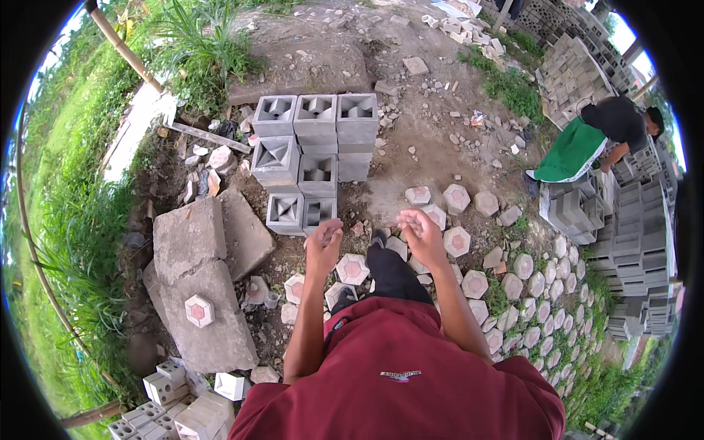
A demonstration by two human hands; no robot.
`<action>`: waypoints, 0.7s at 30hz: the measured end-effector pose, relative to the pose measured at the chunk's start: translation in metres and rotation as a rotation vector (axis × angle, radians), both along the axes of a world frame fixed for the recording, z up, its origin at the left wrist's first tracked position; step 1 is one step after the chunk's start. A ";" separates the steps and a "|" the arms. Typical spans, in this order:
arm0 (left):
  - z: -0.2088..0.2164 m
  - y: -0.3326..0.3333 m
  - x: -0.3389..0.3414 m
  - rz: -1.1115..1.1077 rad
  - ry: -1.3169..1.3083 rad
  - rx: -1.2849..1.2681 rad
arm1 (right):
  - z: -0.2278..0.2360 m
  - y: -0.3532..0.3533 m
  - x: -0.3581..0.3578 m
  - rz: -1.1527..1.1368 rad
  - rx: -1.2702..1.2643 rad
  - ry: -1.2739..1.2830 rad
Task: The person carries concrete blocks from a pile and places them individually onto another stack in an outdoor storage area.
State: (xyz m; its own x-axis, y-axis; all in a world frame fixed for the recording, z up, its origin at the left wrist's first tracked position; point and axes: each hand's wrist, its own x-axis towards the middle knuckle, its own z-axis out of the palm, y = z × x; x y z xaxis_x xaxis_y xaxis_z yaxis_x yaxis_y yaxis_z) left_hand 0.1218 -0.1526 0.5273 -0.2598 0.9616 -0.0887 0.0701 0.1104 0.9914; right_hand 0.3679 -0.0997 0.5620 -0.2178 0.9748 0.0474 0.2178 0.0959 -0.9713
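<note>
In front of me, a little to the left, stand stacked grey concrete vent blocks (317, 121) with angled openings. My left hand (323, 243) is near the closest block (320, 211), its fingers loosely bent and nothing visible in them. From this angle I cannot tell whether the fingertips touch the block. My right hand (419, 232) hovers above the ground to the right of the stack, fingers apart and bent, also holding nothing. Below it lie hexagonal pavers (456, 241) with reddish centres.
Broken concrete slabs (192, 257) lie at left, one bearing a hexagonal paver (199, 311). More blocks (196, 418) are piled at lower left. On the right, another person (620, 121) with a green cloth (570, 150) bends over stacked blocks (572, 209). Rubble (220, 158) litters the ground.
</note>
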 end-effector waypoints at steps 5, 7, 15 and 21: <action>-0.001 0.068 0.003 0.016 -0.020 -0.031 | -0.027 0.092 -0.005 -0.010 -0.017 0.039; -0.008 0.109 0.004 0.039 -0.046 -0.018 | -0.036 0.144 -0.007 0.016 0.022 -0.007; -0.028 0.337 0.026 0.150 -0.064 0.097 | -0.008 0.350 -0.030 0.270 0.119 -0.109; -0.031 0.452 0.061 0.136 -0.098 0.037 | -0.018 0.486 0.006 0.263 0.155 -0.152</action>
